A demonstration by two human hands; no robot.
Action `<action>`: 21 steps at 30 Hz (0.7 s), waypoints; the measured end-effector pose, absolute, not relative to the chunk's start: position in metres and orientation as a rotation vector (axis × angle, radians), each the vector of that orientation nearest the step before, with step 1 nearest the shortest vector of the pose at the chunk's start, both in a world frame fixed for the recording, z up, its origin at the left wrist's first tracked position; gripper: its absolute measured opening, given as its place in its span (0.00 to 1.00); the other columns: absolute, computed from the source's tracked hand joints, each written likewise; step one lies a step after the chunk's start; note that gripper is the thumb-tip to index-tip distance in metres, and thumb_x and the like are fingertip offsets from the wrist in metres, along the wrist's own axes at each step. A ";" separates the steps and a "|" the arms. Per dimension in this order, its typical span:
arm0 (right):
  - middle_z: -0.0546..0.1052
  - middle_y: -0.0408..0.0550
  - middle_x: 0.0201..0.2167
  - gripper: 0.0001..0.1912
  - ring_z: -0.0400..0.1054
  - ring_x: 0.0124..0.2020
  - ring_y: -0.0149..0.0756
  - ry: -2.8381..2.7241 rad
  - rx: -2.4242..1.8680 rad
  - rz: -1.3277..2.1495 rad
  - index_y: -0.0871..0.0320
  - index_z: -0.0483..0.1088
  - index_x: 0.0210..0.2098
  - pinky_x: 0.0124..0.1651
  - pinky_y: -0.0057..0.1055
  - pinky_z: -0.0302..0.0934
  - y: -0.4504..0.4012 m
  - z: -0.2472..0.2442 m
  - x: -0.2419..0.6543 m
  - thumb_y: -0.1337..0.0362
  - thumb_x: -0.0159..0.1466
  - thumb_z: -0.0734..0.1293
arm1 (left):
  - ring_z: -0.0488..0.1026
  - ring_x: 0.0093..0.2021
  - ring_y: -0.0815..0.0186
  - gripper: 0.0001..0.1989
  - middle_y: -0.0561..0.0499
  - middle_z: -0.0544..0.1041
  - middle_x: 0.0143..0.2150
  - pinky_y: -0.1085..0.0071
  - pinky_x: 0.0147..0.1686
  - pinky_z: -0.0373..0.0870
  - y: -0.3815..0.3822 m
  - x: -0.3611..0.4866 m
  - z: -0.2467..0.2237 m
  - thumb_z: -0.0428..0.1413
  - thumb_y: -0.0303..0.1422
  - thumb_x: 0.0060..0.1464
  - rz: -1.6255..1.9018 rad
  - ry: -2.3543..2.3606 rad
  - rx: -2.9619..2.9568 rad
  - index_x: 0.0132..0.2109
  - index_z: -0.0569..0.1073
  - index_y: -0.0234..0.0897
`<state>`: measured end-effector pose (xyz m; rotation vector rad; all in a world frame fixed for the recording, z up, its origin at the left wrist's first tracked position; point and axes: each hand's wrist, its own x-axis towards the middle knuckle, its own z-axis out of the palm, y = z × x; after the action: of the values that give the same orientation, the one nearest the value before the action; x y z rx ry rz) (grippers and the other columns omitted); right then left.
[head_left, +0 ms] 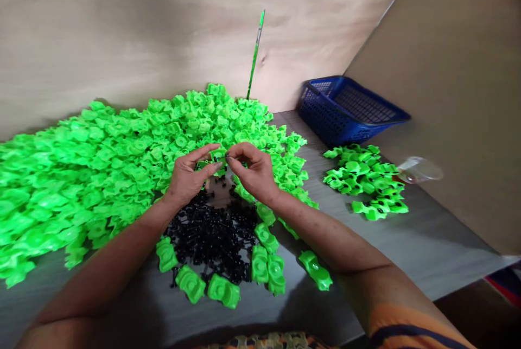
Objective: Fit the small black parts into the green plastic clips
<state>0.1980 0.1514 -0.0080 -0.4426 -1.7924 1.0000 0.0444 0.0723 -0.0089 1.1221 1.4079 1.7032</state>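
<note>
Above the black parts, my left hand [188, 174] grips a bright green plastic toy car body [218, 154] between thumb and fingers. My right hand [254, 172] is pinched at that body's right edge, with a small dark piece at its fingertips that looks like a black wheel axle. Below both hands lies a heap of black wheel axles [211, 235]. A large pile of green car bodies [101, 159] spreads left of and behind the hands. Several loose bodies, such as one green shell [223, 290], ring the axle heap.
At the right, a smaller group of green cars [362, 175] shows black wheels. Behind it a blue plastic basket [342, 113] stands tilted near the corner. A clear plastic cup [421, 169] lies by the right wall. A thin green stick [255, 56] leans on the back wall.
</note>
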 end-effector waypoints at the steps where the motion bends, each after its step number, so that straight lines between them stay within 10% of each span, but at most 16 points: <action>1: 0.74 0.42 0.30 0.05 0.67 0.32 0.30 -1.770 -0.456 1.045 0.56 0.71 0.31 0.36 0.28 0.63 0.151 -0.009 0.197 0.65 0.63 0.67 | 0.65 0.14 0.78 0.24 0.53 0.81 0.37 0.78 0.11 0.63 0.073 0.044 -0.009 0.73 0.35 0.40 1.707 1.408 1.115 0.48 0.87 0.40; 21: 0.71 0.41 0.28 0.08 0.65 0.30 0.30 -1.687 -0.496 1.163 0.56 0.71 0.30 0.34 0.29 0.61 0.149 -0.013 0.193 0.60 0.62 0.70 | 0.65 0.15 0.76 0.19 0.56 0.77 0.28 0.78 0.13 0.64 0.071 0.046 -0.007 0.73 0.39 0.45 1.707 1.373 1.158 0.46 0.88 0.40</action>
<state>0.1929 0.1486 -0.0133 -0.4960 -1.6865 1.1635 0.0455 0.0707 -0.0074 1.1580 1.3728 1.7074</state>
